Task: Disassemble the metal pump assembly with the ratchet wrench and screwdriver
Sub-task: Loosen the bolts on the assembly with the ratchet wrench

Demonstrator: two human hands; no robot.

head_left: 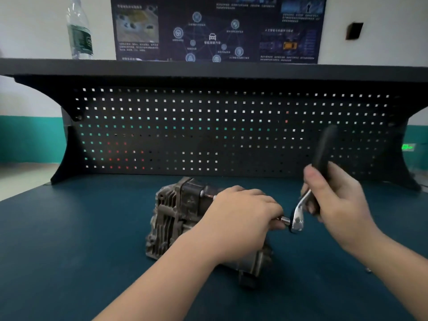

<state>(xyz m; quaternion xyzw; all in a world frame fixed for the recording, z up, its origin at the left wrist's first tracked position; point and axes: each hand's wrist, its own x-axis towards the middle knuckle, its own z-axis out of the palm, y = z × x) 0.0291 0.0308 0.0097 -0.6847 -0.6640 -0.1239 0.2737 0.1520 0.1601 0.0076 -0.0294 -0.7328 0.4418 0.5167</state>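
Dark blue matting covers the workbench [69, 239], and a black pegboard [231, 126] closes off its far side. At the middle of the bench lies the metal pump assembly [171, 218], a grimy ribbed casting resting on its side, seemingly in one piece; no loose bolts or covers can be made out beside it, though a small speck near the right edge is too small to identify. By that reading the disassembly is at an early stage, with a fastener on the pump's right end being worked and everything else left to come apart. No screwdriver is in view. The left hand [240, 216] lies over the right part of the pump, fingers curled down together around the socket extension [283, 220] where it meets the housing, steadying it. Just right of that, the ratchet wrench [301, 209] has its chrome head on the extension and its black handle tilted up and away. The right hand [335, 195] wraps that handle, fingers closed round it, thumb on the near side.
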